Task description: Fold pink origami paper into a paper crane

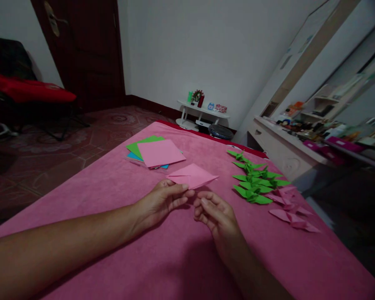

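Observation:
A folded pink paper (pixel 192 175) lies on the pink cloth (pixel 162 258). My left hand (pixel 162 200) pinches its near edge with thumb and fingers pressed together. My right hand (pixel 214 212) rests just right of it on the cloth, fingers curled and slightly apart, holding nothing that I can see. A stack of square sheets (pixel 156 153), pink on top with green and blue beneath, lies farther back to the left.
Several green folded cranes (pixel 253 179) and pink folded cranes (pixel 290 210) lie at the right of the cloth. A dresser (pixel 284 150) stands beyond the right edge. A small white shelf (pixel 203 112), a dark door (pixel 87 50) and a red chair (pixel 31 91) stand behind.

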A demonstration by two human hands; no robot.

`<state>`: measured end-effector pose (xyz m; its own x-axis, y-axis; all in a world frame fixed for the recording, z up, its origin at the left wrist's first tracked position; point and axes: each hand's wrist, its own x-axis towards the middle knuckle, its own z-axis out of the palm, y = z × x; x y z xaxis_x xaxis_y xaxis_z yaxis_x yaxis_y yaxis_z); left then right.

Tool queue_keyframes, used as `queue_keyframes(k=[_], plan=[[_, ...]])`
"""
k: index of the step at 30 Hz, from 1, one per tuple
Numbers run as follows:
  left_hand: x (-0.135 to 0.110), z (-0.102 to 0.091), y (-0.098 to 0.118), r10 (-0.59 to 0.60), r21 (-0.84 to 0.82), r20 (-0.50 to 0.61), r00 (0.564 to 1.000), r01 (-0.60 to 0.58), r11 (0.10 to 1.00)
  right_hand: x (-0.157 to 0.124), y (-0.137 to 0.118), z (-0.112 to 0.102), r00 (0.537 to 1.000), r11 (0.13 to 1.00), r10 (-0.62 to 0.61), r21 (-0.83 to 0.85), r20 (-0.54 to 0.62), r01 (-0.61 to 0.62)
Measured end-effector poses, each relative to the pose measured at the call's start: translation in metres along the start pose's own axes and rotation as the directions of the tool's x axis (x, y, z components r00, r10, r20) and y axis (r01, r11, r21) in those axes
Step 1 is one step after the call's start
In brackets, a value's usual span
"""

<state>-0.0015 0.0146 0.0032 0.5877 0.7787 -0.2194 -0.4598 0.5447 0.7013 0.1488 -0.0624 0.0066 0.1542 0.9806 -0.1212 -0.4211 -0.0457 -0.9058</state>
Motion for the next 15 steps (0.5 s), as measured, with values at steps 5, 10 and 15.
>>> queue_keyframes(k=[5,10,15], plan=[[-0.0023,0.0046,-0.0011,-0.015,0.067,0.021,1.0,0.014,0.998,-0.0005,-0.0042,0.0065,0.989,0.977,-0.137,-0.169,-0.047,0.128],[-0.0038,0.0068,-0.006,0.036,0.145,0.048,0.998,-0.043,0.989,0.0002,-0.0087,0.0086,0.979,0.964,-0.181,-0.211,-0.088,0.159],[-0.0056,0.0078,-0.0087,0.058,0.207,0.09,0.994,-0.075,0.975,0.0002,-0.01,0.01,0.974,0.958,-0.179,-0.25,-0.137,0.141]])
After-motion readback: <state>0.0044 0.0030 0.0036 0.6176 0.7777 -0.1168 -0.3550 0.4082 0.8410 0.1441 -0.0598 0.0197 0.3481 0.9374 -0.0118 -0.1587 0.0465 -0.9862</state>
